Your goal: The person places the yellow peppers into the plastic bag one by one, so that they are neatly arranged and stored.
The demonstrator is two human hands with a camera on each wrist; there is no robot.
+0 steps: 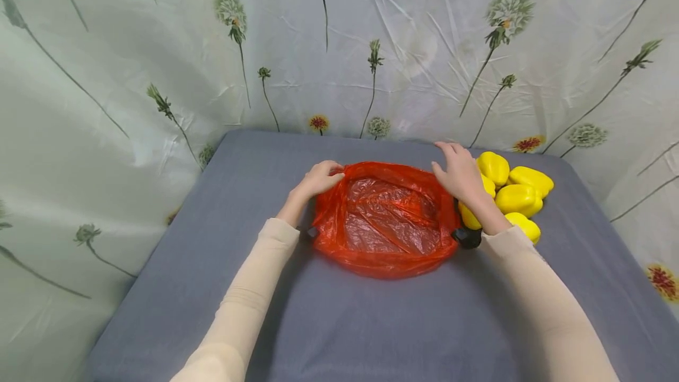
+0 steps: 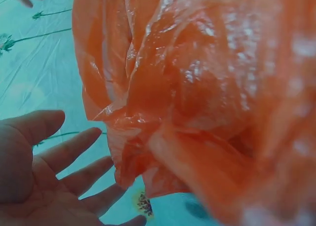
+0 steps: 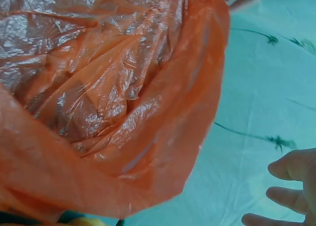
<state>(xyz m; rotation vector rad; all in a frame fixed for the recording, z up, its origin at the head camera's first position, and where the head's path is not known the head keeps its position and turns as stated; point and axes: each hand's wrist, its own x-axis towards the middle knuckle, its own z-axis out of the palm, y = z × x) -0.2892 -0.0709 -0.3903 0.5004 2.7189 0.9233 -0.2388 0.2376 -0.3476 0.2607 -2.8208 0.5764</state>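
Note:
A red plastic bag (image 1: 392, 264) lies in the middle of the grey surface, its mouth spread wide and facing up. My left hand (image 1: 321, 178) is at the bag's back left rim. In the left wrist view, its fingers (image 2: 69, 154) are spread and loosely extended beside the crinkled film. My right hand (image 1: 460, 177) hovers by the back right rim, with thumb and fingers parted and nothing between them. The right wrist view shows those fingertips (image 3: 286, 199) apart from the bag's edge. Several yellow bell peppers (image 1: 517, 200) sit beside the right hand, some partly hidden behind it.
The grey covered tabletop (image 1: 212, 240) extends around the bag. Behind it and along the sides hangs a pale curtain (image 1: 297, 34) printed with dandelions. A small black object (image 1: 467, 237) shows beside the right wrist, between the bag and the peppers.

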